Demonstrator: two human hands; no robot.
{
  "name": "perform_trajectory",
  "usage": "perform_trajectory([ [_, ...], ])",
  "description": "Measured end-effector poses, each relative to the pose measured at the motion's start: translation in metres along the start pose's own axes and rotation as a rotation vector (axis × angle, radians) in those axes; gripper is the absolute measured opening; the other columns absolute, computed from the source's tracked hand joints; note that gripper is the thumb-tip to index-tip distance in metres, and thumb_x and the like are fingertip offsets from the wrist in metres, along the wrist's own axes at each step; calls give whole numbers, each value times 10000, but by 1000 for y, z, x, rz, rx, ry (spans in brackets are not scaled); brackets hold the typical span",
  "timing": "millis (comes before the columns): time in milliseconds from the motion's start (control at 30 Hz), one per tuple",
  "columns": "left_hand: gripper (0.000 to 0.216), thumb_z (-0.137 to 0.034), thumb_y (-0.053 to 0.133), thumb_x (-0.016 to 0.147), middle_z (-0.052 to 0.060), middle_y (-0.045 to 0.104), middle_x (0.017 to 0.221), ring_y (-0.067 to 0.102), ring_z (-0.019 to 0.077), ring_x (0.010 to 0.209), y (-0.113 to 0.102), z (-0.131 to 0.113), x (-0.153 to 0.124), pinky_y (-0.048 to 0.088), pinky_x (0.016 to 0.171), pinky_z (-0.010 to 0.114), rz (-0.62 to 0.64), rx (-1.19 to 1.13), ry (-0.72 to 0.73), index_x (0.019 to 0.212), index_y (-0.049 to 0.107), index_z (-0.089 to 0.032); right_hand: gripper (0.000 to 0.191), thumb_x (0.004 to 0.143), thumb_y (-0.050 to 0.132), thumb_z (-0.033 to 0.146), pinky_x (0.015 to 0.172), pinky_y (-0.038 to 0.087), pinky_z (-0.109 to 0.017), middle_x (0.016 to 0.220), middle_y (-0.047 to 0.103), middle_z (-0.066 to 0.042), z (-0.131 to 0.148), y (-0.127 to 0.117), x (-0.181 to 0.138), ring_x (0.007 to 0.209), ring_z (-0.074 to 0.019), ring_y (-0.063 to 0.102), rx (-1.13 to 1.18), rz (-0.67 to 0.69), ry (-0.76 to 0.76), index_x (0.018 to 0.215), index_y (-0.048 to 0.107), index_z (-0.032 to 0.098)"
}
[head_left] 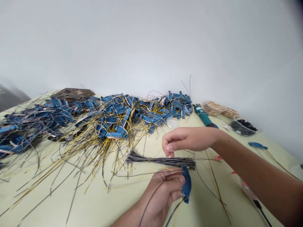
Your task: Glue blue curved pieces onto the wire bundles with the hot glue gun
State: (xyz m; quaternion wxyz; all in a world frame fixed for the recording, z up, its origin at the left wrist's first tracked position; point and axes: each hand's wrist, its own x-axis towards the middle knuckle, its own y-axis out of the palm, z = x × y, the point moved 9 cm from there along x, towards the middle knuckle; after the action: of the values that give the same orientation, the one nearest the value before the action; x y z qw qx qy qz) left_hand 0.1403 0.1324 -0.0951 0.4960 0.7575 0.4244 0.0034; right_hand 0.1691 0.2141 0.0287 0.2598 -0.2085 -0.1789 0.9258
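My left hand point(162, 192) is closed on a small blue connector piece point(187, 186) with thin black and yellow wires trailing from it across my palm. My right hand point(187, 139) hovers just above a tied bundle of grey wires point(161, 160) that lies on the pale table point(94, 205); its fingers are curled, thumb and forefinger pinched together, and what they hold is too small to see. The bundle lies between my two hands.
A big heap of blue connectors with yellow and black wires point(94, 116) covers the table's back and left. A teal tool point(203, 116), two bowls of small tan parts point(216, 108), a black-filled tray point(242, 127) and a lone blue connector point(258, 145) lie at the right by the white wall.
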Motion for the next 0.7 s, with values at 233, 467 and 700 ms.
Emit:
perform_trajectory([
  [233,240,-135,828,684,66,639,867,587,131,792,-6,2,0,475,803,266,-31,-7,-12,885,700,-107,194,999,443,312,776,434,-262,989,632,-29,33,-40,-27,919,-127,603,301,-447,-273,948,583,187],
  [467,160,-141,801,729,58,664,837,627,139,788,1,-3,-2,503,789,255,14,1,-10,868,730,-106,311,950,315,282,497,393,-264,609,369,44,42,-78,-104,451,-96,369,415,-1084,-244,646,366,240],
  [700,171,-135,799,736,63,675,885,638,145,800,-4,-13,-1,519,799,261,-28,-35,29,887,722,-115,214,817,600,356,657,443,-373,664,568,-9,-2,-54,-149,640,-189,548,-423,-1356,289,647,558,233],
])
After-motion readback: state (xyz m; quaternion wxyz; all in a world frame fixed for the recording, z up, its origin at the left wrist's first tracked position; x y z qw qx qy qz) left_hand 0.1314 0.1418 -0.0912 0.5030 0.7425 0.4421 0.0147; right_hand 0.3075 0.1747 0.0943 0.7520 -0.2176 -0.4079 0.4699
